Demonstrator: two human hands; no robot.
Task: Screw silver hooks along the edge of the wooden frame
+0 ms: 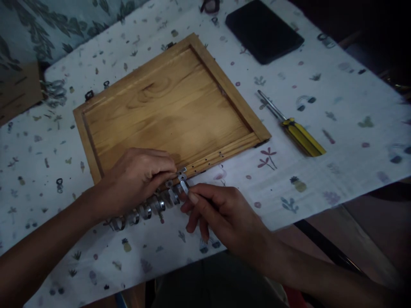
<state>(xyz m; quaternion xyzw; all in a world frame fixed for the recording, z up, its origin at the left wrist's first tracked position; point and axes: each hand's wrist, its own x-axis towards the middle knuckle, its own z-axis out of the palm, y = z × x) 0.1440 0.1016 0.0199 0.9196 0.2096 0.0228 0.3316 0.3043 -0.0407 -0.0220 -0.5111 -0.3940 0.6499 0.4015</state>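
A shallow wooden frame with a panel (167, 109) lies on the table, its near rail dotted with small dark holes. At that rail, my right hand (224, 214) pinches a small shiny metal clip (184, 184) whose flat holed end rests against the wood. My left hand (138, 177) is closed in a pinch beside the clip's holed end; whatever its fingertips hold is hidden. Several curved metal clips (146, 211) hang in a row along the same rail, under and beside my left hand.
A yellow-handled screwdriver (303, 137) lies right of the frame. Behind it sits a flat dark tablet-like object (263, 32). More metal pieces (56, 93) lie by a cardboard box (21, 92) at the far left. A printed cloth (346, 158) covers the table.
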